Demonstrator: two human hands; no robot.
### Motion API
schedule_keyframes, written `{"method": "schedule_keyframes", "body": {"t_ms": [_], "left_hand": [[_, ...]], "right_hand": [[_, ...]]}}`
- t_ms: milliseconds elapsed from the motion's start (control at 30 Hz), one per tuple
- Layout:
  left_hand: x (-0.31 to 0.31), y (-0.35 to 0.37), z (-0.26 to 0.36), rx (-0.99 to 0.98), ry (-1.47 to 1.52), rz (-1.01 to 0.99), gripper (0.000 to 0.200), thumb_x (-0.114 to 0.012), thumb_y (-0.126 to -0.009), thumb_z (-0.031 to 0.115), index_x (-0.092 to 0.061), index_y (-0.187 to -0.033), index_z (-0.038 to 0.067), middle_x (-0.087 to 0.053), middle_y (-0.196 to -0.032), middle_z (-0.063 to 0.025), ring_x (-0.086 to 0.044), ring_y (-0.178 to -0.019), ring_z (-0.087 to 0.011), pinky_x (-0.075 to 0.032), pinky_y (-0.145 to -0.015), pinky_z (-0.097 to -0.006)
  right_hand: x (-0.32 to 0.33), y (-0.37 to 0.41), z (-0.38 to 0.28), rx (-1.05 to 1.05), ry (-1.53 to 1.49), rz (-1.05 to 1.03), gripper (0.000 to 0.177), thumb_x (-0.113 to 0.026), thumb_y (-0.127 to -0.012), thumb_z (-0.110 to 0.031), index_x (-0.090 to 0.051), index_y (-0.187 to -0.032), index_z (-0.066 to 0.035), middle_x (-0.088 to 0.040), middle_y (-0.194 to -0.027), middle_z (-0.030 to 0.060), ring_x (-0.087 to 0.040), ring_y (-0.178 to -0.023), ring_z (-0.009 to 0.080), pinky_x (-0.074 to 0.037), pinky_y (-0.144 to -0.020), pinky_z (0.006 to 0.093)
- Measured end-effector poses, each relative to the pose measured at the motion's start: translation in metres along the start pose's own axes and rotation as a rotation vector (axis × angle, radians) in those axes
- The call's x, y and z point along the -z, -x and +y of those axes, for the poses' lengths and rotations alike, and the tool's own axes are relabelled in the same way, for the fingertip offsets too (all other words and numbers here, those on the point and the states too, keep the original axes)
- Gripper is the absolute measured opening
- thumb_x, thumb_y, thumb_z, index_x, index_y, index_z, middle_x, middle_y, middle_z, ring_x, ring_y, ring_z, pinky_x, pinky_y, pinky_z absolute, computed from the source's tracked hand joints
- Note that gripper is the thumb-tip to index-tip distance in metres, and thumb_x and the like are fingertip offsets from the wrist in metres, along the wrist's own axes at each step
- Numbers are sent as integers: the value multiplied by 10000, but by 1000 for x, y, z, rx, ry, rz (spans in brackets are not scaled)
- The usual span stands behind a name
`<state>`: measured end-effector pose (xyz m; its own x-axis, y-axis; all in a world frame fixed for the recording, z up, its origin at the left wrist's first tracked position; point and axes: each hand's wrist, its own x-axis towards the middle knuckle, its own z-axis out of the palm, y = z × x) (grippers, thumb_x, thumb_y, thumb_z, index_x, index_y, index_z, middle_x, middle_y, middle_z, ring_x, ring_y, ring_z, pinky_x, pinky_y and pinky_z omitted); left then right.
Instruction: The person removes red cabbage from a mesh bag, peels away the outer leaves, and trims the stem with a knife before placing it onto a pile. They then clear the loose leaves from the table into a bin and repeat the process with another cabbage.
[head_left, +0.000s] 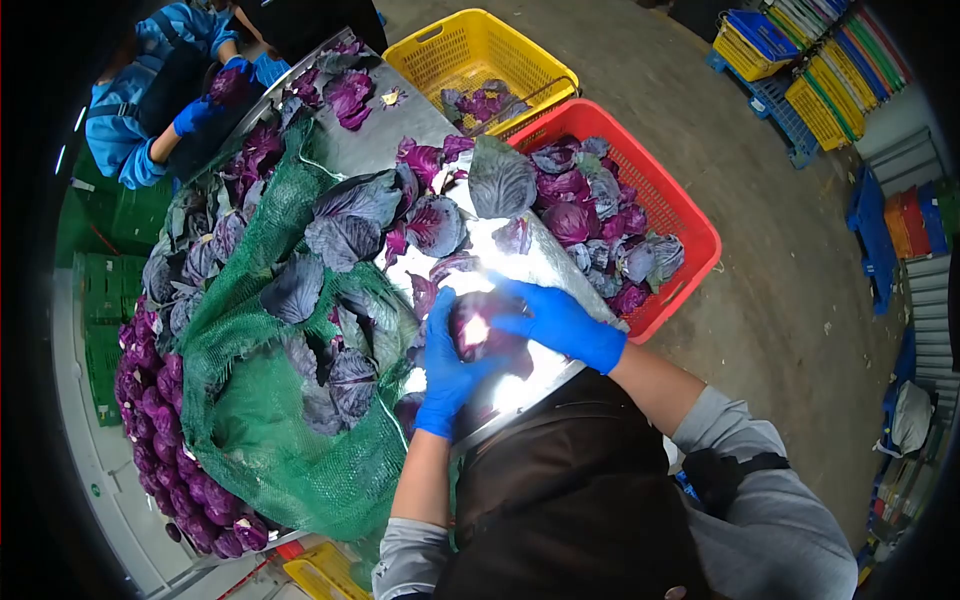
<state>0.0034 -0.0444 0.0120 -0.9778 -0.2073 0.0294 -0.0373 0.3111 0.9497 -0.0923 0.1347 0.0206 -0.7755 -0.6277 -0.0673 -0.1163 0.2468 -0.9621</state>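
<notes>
A blurred red cabbage is between my two blue-gloved hands at the near edge of the metal table. My left hand cups its left side, thumb pointing up. Across its right side and top lie the fingers of my right hand, partly smeared by motion. Loose outer cabbage leaves are scattered just beyond my hands. To the left, a green mesh sack is spread out with dark leafy cabbages in and on it.
A red crate full of leaves stands against the table's right side. Behind it is a yellow crate with some leaves. Trimmed cabbages are piled at the left. Across the table, a co-worker in blue sleeves holds a cabbage.
</notes>
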Motion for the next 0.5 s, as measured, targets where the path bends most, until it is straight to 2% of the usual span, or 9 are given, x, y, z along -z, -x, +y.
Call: {"method": "schedule_keyframes", "body": {"t_ms": [33,133,200,233,300,333,400,500], "left_hand": [[-6,-3,-2,-51,-132,47,1039,-853,-555,293,-289,-1371,-19,-379,-1363,-158,-369,-1275,-271,-299,-1077,-363],[-26,-2,2,11,-100,167,901,-865,-551,320,-382,-1230,-23,-448,-1198,-126,-467,-1108,-241,-406,-945,-355],[-30,-6,1,26,-109,219,855,-869,-549,310,-406,-1188,-20,-464,-1156,-116,-481,-1072,-225,-425,-911,-350],[-28,-11,13,71,-28,189,814,-863,-560,285,-424,-1175,-17,-490,-1131,-110,-502,-1041,-211,-444,-879,-341],[-23,-22,32,116,56,162,773,-857,-571,260,-442,-1163,-15,-516,-1105,-103,-523,-1009,-197,-462,-848,-332],[-21,-29,40,138,108,95,740,-848,-580,241,-455,-1153,-15,-536,-1075,-100,-536,-975,-184,-471,-824,-319],[-21,-36,42,211,174,8,663,-820,-608,200,-477,-1134,-12,-582,-1000,-84,-564,-868,-153,-495,-731,-293],[-24,-37,44,256,189,-3,614,-806,-628,185,-487,-1115,-10,-570,-1016,-88,-561,-854,-141,-500,-688,-282]], "right_hand": [[-2,3,0,5,3,3,676,-679,-788,-437,-441,-1345,-136,-624,-1132,133,-635,-961,249,-496,-786,354],[2,7,-7,7,161,21,678,-662,-797,-459,-444,-1332,-105,-633,-1096,149,-636,-954,267,-496,-788,340],[6,7,-12,2,438,50,680,-618,-806,-511,-446,-1316,-94,-664,-961,144,-663,-785,278,-514,-667,360],[8,5,-15,3,441,50,680,-618,-806,-511,-446,-1316,-94,-664,-961,144,-663,-785,278,-514,-667,360],[10,2,-23,37,721,87,650,-556,-833,-532,-453,-1296,-87,-661,-778,124,-637,-600,280,-486,-526,386],[9,3,-26,143,710,91,592,-470,-890,-501,-427,-1309,-86,-621,-663,116,-607,-527,285,-453,-459,397],[0,3,-14,163,704,104,566,-451,-906,-477,-414,-1320,-92,-611,-643,111,-603,-518,281,-450,-449,395],[-5,3,-2,191,728,113,530,-423,-927,-445,-391,-1338,-112,-603,-624,100,-600,-505,271,-446,-433,391]]}}
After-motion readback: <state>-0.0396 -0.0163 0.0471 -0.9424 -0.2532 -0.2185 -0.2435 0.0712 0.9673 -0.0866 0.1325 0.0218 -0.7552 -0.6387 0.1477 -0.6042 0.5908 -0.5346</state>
